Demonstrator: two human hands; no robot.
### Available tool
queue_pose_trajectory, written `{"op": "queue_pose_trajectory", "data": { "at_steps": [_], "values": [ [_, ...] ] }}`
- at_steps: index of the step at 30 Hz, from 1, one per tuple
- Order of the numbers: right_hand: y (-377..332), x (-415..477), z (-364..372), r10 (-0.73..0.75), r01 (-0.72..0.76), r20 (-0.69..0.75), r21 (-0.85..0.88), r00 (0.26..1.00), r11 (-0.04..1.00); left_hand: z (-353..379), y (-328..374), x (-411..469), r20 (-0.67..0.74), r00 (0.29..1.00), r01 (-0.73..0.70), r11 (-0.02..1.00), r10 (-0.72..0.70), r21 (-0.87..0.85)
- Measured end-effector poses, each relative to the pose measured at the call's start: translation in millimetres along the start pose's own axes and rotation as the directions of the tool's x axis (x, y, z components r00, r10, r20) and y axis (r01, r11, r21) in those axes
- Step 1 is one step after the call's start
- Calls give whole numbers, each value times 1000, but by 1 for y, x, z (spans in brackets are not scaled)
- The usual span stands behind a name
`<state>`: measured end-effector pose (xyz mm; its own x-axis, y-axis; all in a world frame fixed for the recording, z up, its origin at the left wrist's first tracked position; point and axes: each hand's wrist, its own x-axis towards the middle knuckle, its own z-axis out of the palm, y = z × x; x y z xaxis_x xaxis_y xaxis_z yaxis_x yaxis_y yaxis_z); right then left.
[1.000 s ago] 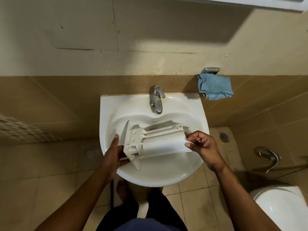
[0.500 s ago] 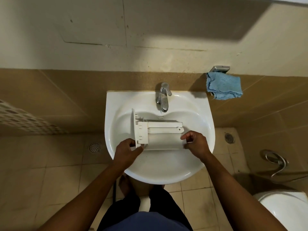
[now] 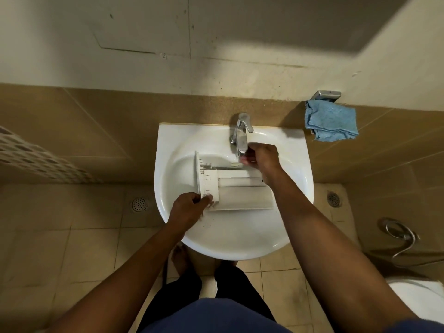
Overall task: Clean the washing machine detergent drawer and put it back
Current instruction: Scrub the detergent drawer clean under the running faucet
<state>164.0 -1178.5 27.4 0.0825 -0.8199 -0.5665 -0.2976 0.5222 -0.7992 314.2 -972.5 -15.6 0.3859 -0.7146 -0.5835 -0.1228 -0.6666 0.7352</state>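
Detergent drawer [image 3: 242, 193] in the middle of the white sink [image 3: 240, 246] bowl, lying crosswise. Front panel on edge at the 9 o'clock end, long white body stretching toward 3 o'clock.

Held at its 7 o'clock corner by the left hand [image 3: 187, 209]: thumb on top of the ribbed block just behind the panel, remaining fingers curled below, pinching that corner.

Right hand [image 3: 262, 157] off the drawer, up at 12 o'clock from it, just beside the spout end of the chrome tap [image 3: 241, 135]. Fingers [image 3: 247, 161] curled and blurred; cannot tell whether closed on the spout or only next to it. Right forearm passing over the drawer's 3 o'clock end.

Blue cloth [image 3: 330, 123] at 2 o'clock from the sink, hanging crumpled from a metal holder [image 3: 328, 94] on the tan tiled wall. Round floor drains on the tiles at 9 o'clock [image 3: 139, 204] and 3 o'clock [image 3: 333, 199] of the bowl. Looped metal hose [image 3: 398, 234] at 4 o'clock, white toilet [image 3: 420, 299] edge at 5 o'clock. Bare foot [image 3: 180, 258] under the sink rim at 6 o'clock.
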Motion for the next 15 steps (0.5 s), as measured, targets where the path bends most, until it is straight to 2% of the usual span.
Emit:
{"op": "queue_pose_trajectory", "data": {
  "at_steps": [1, 2, 4, 7, 9, 12, 14, 15],
  "values": [
    [-5, 2, 12, 112, -142, 124, 266, 986, 953, 0, 1, 0, -3, 1000, 13, 1000, -13, -2],
    [-8, 3, 19, 184, -274, 245, 408, 952, 871, 0, 2, 1, -7, 1000, 25, 1000, -25, 4],
    [-10, 1, 29, 232, -407, 378, 491, 896, 770, -1, 5, 1, -13, 999, 45, 999, -45, 4],
    [-8, 2, 28, 227, -421, 394, 529, 891, 737, -3, 8, 2, 5, 997, 74, 997, -73, -32],
    [-1, 3, 21, 227, -415, 388, 517, 893, 749, -5, 10, 3, -11, 996, 83, 995, -84, -58],
    [20, -3, 16, 231, -323, 322, 273, 918, 906, -4, 10, 3, -66, 998, 16, 998, -21, -67],
    [45, -20, 22, 143, -179, 282, 107, 949, 978, -5, 13, 4, -103, 995, -23, 996, 14, -87],
    [57, -30, 24, 37, -49, 287, 36, 957, 998, -6, 14, 6, -105, 994, -24, 995, 14, -96]
  ]
}}
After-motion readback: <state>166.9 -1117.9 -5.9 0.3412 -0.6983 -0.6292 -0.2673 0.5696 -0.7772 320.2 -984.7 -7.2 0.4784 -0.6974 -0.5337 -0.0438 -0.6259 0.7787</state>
